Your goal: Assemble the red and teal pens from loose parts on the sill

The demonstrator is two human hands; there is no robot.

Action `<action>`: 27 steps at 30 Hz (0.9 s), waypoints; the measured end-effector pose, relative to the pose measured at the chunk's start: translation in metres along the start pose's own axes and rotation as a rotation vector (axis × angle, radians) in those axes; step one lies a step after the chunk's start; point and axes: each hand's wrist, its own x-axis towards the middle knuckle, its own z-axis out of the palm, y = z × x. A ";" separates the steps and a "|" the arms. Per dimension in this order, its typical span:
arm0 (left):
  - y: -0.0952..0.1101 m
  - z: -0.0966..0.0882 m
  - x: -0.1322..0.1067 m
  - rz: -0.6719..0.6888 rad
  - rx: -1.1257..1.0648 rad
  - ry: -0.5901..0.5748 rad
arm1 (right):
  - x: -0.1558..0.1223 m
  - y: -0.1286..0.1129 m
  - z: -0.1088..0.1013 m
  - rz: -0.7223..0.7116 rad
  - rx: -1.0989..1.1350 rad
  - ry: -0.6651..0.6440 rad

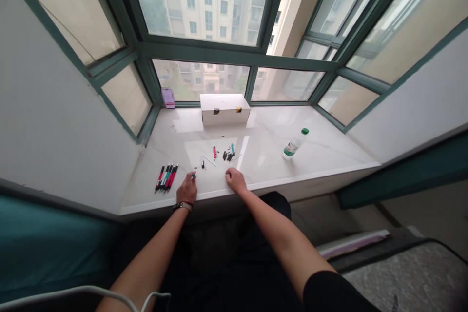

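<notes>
A small teal pen part [193,175], pinched between the fingertips [191,174] of the left hand [187,188], just above the pale stone windowsill [310,168], close to its front edge. Left grip closed on that part, as far as so tiny a piece shows. Right hand [236,180] beside it, fingers curled down on the stone, grip slack, nothing visible in it. Just ahead of both hands, loose pen pieces: a red barrel [214,153], black sections [228,155], thin metal refills [209,161], spaced apart, probably to keep each kind distinct and within reach. To the left, whole-looking pens [166,177] side by side in a tight row, likely kept apart from the loose parts. Farther back, a white box [224,108] against the window, a water bottle [294,144] at the right, a purple packet [168,98] in the corner.
</notes>
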 end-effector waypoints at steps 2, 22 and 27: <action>0.000 0.001 0.000 -0.011 0.013 -0.007 | 0.000 0.000 0.001 -0.005 -0.011 -0.005; 0.002 0.000 -0.001 0.028 0.006 0.046 | 0.000 -0.001 0.001 -0.025 -0.078 -0.022; 0.004 -0.003 -0.001 0.011 -0.020 0.032 | -0.002 0.000 0.001 -0.028 -0.076 -0.027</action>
